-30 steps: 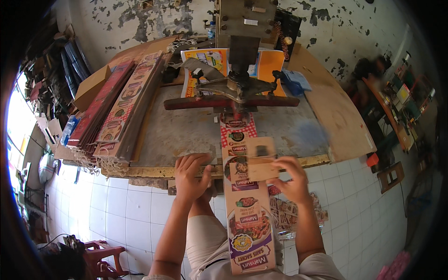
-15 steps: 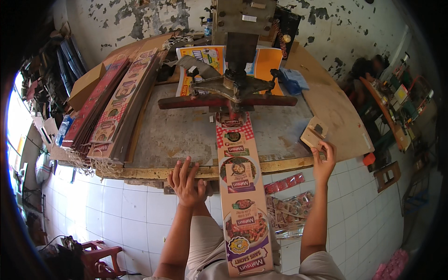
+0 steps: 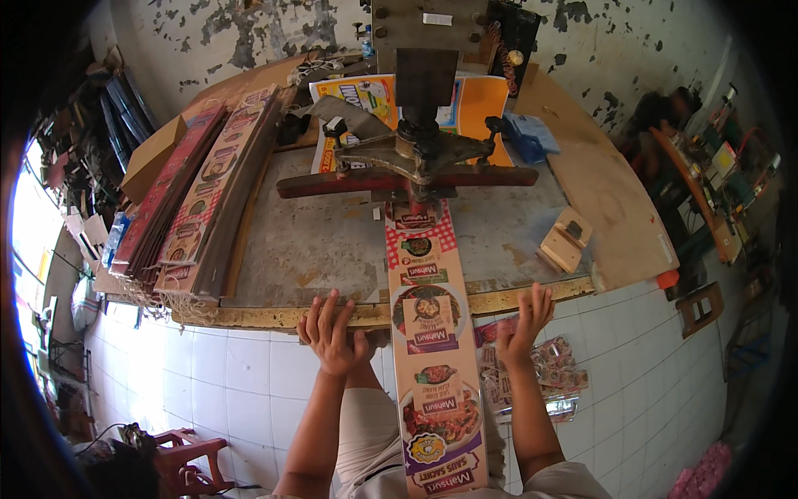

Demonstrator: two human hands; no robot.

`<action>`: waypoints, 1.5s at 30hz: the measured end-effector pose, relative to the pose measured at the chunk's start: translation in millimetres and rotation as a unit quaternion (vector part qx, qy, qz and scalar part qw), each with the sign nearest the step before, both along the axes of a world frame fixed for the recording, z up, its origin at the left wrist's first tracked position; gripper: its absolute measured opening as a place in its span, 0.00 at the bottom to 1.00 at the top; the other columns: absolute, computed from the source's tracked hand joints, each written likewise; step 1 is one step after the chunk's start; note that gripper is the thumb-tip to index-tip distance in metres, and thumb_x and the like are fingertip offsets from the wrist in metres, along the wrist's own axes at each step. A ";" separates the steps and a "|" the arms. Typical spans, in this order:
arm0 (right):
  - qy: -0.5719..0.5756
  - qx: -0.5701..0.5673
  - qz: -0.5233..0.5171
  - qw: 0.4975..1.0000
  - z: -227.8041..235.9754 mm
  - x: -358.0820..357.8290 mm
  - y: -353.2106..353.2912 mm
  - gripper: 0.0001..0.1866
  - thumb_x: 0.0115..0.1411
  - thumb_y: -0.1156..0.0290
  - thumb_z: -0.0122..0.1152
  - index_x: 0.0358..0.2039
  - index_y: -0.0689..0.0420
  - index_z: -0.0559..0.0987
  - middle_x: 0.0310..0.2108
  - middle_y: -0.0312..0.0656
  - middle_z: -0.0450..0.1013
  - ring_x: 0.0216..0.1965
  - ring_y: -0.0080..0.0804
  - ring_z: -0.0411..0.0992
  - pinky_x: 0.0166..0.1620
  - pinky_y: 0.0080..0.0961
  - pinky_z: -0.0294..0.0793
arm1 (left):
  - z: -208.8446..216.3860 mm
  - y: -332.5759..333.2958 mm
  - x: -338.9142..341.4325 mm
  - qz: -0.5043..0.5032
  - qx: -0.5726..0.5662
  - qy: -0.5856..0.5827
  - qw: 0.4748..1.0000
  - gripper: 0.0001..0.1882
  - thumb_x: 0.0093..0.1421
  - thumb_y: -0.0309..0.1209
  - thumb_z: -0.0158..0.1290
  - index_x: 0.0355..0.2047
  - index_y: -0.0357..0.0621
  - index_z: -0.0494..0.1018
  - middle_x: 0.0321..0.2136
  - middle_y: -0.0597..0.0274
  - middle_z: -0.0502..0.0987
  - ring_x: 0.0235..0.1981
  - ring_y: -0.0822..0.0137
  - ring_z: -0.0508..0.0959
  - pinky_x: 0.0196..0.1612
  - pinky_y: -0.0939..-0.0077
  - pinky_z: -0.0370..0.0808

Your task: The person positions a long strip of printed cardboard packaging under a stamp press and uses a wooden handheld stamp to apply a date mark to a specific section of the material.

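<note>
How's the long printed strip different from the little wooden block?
The printed strip is long and narrow, while the wooden block is short and chunky. The strip is covered in colourful food pictures; the block is plain tan with a dark patch. The strip sticks out past the near edge of the table; the block sits fully on top. Both have tan colouring.

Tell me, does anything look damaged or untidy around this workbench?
Yes: the back wall has dark patches where paint seems to have flaked off, and loose white strings dangle untidily from the printed stacks at left. The long printed strip between the left hand and right hand shows no obvious damage.
</note>
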State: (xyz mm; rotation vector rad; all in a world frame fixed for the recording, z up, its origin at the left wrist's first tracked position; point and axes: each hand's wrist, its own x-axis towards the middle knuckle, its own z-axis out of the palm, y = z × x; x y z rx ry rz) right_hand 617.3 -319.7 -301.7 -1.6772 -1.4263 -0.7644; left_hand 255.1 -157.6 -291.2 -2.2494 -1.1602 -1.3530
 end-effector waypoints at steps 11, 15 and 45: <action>0.014 0.072 -0.015 0.997 -28.0 -12.5 26.4 0.32 0.81 0.49 0.50 0.73 0.59 0.67 0.80 0.61 0.57 0.83 0.71 0.45 0.79 0.79 0.41 | -6.3 0.9 -0.2 0.013 0.014 0.005 1.000 0.26 0.77 0.51 0.43 0.60 0.52 0.83 0.70 0.57 0.79 0.76 0.47 0.69 0.81 0.44 0.47; 0.022 0.058 -0.017 0.998 -28.2 -13.1 23.3 0.30 0.83 0.47 0.48 0.69 0.59 0.67 0.79 0.61 0.58 0.83 0.71 0.45 0.80 0.76 0.39 | -9.5 0.1 -0.5 0.017 0.008 0.004 1.000 0.26 0.78 0.52 0.43 0.59 0.53 0.83 0.70 0.57 0.79 0.76 0.47 0.69 0.81 0.44 0.47; 0.013 0.051 -0.022 0.998 -32.4 -10.8 22.4 0.32 0.83 0.46 0.47 0.71 0.61 0.65 0.79 0.62 0.55 0.84 0.71 0.41 0.80 0.76 0.40 | -11.8 0.1 -0.9 0.016 0.020 0.005 1.000 0.26 0.77 0.53 0.44 0.58 0.54 0.84 0.69 0.58 0.79 0.75 0.50 0.68 0.80 0.45 0.49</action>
